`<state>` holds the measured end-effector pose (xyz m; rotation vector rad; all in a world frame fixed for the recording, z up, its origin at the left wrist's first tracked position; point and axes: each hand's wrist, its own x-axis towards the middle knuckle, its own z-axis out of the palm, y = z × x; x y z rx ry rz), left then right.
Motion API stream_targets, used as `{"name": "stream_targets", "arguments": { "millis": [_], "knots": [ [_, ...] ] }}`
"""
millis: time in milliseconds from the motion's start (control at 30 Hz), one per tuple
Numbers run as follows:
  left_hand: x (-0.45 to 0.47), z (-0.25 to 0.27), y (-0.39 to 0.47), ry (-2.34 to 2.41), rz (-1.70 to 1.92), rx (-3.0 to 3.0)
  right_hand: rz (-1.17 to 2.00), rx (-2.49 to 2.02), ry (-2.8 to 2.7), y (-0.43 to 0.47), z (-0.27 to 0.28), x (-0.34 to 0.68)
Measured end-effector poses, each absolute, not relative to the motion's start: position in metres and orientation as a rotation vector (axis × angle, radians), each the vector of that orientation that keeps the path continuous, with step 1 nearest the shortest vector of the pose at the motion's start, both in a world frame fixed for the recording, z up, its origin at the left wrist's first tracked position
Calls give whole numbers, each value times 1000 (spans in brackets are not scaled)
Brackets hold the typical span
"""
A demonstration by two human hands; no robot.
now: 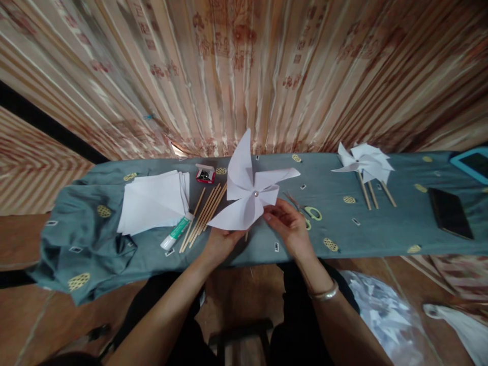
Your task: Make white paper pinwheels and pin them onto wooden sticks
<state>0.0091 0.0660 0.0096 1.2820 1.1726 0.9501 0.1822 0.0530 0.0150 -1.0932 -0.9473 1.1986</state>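
Observation:
A white paper pinwheel faces up in front of me, with a small round pin head at its centre. My left hand is closed beneath its lower blade, and the fingers are partly hidden by the paper. A short end of a wooden stick shows below the blade, next to those fingers. At the lower right blade, my right hand pinches the paper between thumb and fingers. Scissors with green handles lie just beyond the right hand, partly covered by it.
Left of the pinwheel are several wooden sticks, a glue stick, a stack of white paper and a small red box of pins. Rightward lie more pinwheels, a dark phone and a blue-edged tablet. A plastic bag of paper scraps sits below.

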Motion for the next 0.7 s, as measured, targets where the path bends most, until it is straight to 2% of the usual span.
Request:
{"name": "stream_targets", "arguments": {
  "millis": [233,433,700],
  "knots": [
    [10,7,66,1170,930,1264,1117,-1135,-915,55,17,185],
    [13,8,64,1178,884,1290,1226,-1047,-876,57,17,181],
    [9,7,67,1215,888,1478,1213,-1071,-879,54,19,182]
  ]
}}
